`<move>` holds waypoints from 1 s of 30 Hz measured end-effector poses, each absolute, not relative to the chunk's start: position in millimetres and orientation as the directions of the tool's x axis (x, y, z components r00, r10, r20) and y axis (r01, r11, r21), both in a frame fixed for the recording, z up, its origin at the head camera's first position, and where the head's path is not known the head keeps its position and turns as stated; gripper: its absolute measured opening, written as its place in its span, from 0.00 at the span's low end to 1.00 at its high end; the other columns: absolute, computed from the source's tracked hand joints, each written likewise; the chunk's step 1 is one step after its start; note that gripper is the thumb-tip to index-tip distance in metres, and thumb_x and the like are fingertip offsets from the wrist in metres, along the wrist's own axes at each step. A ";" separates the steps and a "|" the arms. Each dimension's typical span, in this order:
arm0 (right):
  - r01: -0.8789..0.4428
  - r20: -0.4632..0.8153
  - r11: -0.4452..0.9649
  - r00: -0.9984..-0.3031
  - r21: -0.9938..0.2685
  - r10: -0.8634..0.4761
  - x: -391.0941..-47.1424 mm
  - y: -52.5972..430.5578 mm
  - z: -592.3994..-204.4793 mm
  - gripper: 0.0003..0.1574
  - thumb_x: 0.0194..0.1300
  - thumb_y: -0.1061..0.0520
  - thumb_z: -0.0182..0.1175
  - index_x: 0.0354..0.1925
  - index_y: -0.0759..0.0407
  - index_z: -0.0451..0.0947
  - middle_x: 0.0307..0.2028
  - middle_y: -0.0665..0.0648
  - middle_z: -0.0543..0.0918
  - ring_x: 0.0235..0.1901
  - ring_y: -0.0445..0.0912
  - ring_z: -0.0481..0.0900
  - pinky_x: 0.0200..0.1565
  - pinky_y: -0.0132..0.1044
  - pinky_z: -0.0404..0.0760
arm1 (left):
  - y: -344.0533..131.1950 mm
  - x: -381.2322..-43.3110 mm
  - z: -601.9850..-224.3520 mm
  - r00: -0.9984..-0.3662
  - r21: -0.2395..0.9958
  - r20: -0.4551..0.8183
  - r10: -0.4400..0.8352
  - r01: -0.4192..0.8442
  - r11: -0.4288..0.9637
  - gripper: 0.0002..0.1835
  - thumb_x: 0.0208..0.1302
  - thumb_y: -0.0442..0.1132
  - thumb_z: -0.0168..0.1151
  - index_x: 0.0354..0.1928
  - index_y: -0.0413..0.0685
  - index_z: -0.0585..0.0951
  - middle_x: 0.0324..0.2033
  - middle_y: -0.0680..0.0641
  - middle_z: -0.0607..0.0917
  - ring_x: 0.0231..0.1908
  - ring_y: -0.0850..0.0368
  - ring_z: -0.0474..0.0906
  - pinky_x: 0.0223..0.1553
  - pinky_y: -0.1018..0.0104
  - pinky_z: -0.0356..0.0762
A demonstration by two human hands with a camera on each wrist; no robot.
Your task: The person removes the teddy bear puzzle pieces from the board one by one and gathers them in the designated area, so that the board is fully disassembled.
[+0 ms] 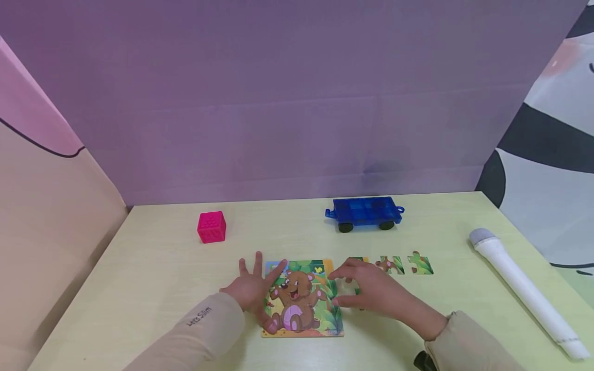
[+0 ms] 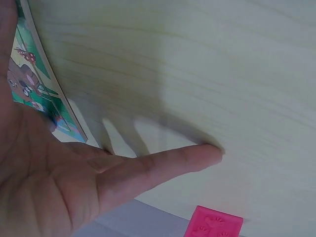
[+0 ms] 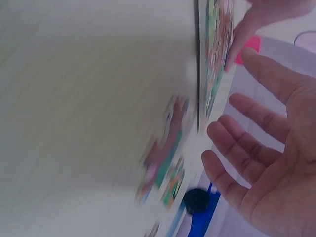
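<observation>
A square jigsaw puzzle (image 1: 297,304) with a brown bear lies flat at the front middle of the table. My left hand (image 1: 254,293) is at its left edge with fingers spread, the thumb and a fingertip over the picture. At the right edge is my right hand (image 1: 371,289), fingers slightly bent and apart from the thumb; the right wrist view shows nothing in its palm. Loose puzzle pieces lie beyond and beneath that hand: a green piece (image 1: 421,263), a brown-and-green piece (image 1: 391,265) and others partly hidden by it.
A pink cube (image 1: 212,227) stands at the back left. Toward the back edge is a blue toy wagon (image 1: 366,212) with black wheels. A white toy microphone (image 1: 529,293) lies slanted along the right side. A purple panel (image 1: 297,103) rises behind the table.
</observation>
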State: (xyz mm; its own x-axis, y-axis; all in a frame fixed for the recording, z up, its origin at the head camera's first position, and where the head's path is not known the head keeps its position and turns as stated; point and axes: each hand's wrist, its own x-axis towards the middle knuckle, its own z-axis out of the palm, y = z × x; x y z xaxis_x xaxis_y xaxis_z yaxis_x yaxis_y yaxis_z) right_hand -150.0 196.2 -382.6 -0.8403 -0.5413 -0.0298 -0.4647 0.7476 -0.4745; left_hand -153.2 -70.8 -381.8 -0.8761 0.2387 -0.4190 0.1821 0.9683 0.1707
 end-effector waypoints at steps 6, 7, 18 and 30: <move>-0.442 -0.053 0.772 -0.853 -0.457 -0.520 -150.1 166.8 -385.7 0.24 0.60 0.47 0.74 0.52 0.56 0.86 0.42 0.50 0.80 0.37 0.45 0.76 0.40 0.42 0.82 | -71.8 -152.2 -381.3 -0.880 0.180 -0.414 0.233 0.172 0.969 0.71 0.35 0.55 0.87 0.81 0.69 0.51 0.79 0.34 0.41 0.75 0.23 0.40 0.45 0.17 0.69; -0.448 -0.052 0.779 -0.853 -0.439 -0.520 -149.9 163.1 -386.5 0.24 0.60 0.48 0.74 0.52 0.56 0.86 0.42 0.50 0.79 0.37 0.44 0.75 0.39 0.42 0.81 | -71.9 -151.9 -381.2 -0.880 0.187 -0.414 0.233 0.168 0.968 0.71 0.35 0.54 0.87 0.81 0.69 0.51 0.79 0.34 0.41 0.75 0.23 0.39 0.46 0.17 0.69; -0.475 -0.060 0.772 -0.835 -0.421 -0.547 -153.6 144.2 -388.0 0.23 0.55 0.50 0.78 0.48 0.57 0.87 0.38 0.48 0.75 0.35 0.42 0.71 0.38 0.39 0.77 | -70.1 -150.5 -378.9 -0.880 0.184 -0.421 0.221 0.156 0.970 0.72 0.34 0.56 0.86 0.81 0.72 0.49 0.80 0.36 0.39 0.76 0.25 0.39 0.48 0.18 0.70; -0.403 -0.103 0.756 -0.847 -0.516 -0.522 -161.5 136.7 -391.7 0.25 0.50 0.54 0.82 0.42 0.57 0.79 0.39 0.50 0.74 0.39 0.47 0.72 0.47 0.48 0.79 | -70.8 -150.3 -378.9 -0.883 0.186 -0.419 0.212 0.145 0.972 0.71 0.34 0.56 0.87 0.81 0.72 0.51 0.80 0.36 0.40 0.76 0.26 0.40 0.48 0.19 0.70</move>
State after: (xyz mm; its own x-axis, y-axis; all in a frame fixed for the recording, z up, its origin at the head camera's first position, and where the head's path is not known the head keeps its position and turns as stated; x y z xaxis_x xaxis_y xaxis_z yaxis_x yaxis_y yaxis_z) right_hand -161.5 136.7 -391.7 -0.8469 -0.5217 -0.1027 -0.4029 0.7557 -0.5163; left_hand -150.3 -70.8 -378.9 -0.8831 0.2116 -0.4189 0.1445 0.9718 0.1861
